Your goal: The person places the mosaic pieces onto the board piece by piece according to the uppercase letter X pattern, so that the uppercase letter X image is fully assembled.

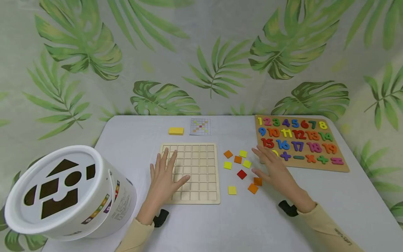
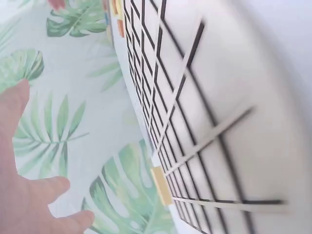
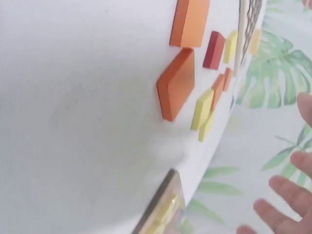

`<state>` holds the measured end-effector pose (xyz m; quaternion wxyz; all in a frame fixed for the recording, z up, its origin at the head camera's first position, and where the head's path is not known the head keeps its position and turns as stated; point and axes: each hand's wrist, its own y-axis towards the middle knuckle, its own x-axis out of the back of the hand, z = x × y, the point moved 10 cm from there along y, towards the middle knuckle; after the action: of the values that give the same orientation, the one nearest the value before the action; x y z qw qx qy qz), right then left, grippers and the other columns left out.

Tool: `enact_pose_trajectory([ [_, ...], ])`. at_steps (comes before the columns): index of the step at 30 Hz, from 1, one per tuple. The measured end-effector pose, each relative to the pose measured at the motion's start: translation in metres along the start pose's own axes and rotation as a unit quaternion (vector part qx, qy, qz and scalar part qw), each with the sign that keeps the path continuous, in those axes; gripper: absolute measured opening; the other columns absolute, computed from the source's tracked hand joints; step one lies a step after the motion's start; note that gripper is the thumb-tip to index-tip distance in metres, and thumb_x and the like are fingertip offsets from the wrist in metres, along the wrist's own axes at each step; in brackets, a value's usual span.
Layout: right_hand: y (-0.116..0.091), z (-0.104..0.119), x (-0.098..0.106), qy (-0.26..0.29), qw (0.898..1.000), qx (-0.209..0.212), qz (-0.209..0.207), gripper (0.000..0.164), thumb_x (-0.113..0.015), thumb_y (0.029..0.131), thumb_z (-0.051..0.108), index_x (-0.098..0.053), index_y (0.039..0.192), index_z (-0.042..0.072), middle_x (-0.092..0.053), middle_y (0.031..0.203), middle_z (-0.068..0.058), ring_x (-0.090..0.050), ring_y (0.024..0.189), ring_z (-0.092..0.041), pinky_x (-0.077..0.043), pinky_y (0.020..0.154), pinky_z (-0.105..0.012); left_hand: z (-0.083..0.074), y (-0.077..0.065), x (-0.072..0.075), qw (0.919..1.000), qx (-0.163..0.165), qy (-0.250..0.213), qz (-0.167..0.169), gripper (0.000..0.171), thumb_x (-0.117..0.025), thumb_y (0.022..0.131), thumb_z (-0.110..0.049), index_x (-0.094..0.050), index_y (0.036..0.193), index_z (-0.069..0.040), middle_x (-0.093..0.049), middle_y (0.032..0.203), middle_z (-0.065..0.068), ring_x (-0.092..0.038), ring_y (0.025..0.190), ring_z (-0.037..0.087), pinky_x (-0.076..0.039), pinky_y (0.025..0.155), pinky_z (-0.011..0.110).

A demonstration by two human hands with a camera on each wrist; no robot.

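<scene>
My left hand (image 1: 162,183) hovers with spread fingers over the left part of a wooden grid board (image 1: 211,168), whose squares hold nothing. In the left wrist view that hand's fingers (image 2: 14,112) are extended, gripping nothing. To the right of the board lie several small square tiles: a red tile (image 1: 241,174), plus yellow and orange ones such as the yellow tile (image 1: 232,190) and the orange tile (image 1: 253,188). Beside these tiles is my right hand (image 1: 278,173), fingers loosely spread and holding nothing, its fingertips overlapping the number board's lower left corner.
A colourful number board (image 1: 315,168) occupies the back right. Behind the grid board are a yellow block (image 1: 176,131) and a printed grid card (image 1: 204,131) with coloured squares. At the left stands a large white bucket (image 1: 126,199) with shaped holes in its lid.
</scene>
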<state>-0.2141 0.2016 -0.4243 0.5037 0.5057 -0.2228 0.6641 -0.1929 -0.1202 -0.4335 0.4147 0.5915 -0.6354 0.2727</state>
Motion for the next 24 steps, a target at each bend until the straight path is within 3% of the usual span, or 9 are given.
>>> enact_pose_trajectory([
  [4,0.001,0.012,-0.013,0.069,0.997,0.015,0.029,0.064,-0.073,0.086,0.015,-0.044,0.142,0.005,-0.044,0.142,-0.017,-0.041,0.127,-0.038,-0.036,0.099,-0.058,0.005,-0.018,0.0,0.9985,0.002,-0.055,0.002,0.097,-0.074,0.082,-0.042,-0.018,0.153,-0.007,-0.005,0.158,0.019,-0.001,0.142,0.042,-0.004,0.106,0.066],
  [7,0.0,0.023,-0.026,0.11,0.992,0.033,0.055,0.058,-0.074,0.084,0.011,-0.05,0.136,0.002,-0.052,0.134,-0.017,-0.048,0.121,-0.036,-0.042,0.095,-0.053,0.015,-0.03,-0.006,0.9955,0.022,-0.092,0.012,0.099,-0.077,0.08,-0.036,-0.017,0.151,0.001,-0.007,0.156,0.024,-0.006,0.14,0.046,-0.006,0.107,0.065],
  [13,-0.006,0.043,-0.053,0.161,0.978,0.053,0.123,0.048,-0.074,0.083,0.011,-0.058,0.128,0.004,-0.06,0.122,-0.009,-0.056,0.102,-0.025,-0.049,0.085,-0.042,0.039,-0.05,-0.018,0.9883,0.069,-0.133,0.028,0.106,-0.081,0.075,-0.032,-0.016,0.147,0.011,-0.007,0.153,0.031,-0.003,0.139,0.05,-0.006,0.106,0.065],
  [18,-0.01,0.056,-0.069,0.142,0.974,0.064,0.162,0.037,-0.074,0.084,0.013,-0.064,0.119,0.007,-0.061,0.118,-0.002,-0.054,0.111,-0.023,-0.046,0.091,-0.041,0.051,-0.059,-0.02,0.9882,0.085,-0.124,0.029,0.111,-0.082,0.072,-0.036,-0.016,0.145,0.015,-0.007,0.153,0.031,-0.001,0.139,0.05,-0.005,0.106,0.066],
  [24,-0.008,0.063,-0.078,0.096,0.978,0.066,0.173,0.029,-0.074,0.082,0.007,-0.067,0.109,0.009,-0.058,0.109,0.004,-0.053,0.103,-0.017,-0.048,0.086,-0.036,0.058,-0.06,-0.023,0.9862,0.098,-0.127,0.04,0.111,-0.083,0.072,-0.032,-0.014,0.145,0.016,-0.004,0.154,0.031,-0.001,0.139,0.049,-0.003,0.105,0.067],
])
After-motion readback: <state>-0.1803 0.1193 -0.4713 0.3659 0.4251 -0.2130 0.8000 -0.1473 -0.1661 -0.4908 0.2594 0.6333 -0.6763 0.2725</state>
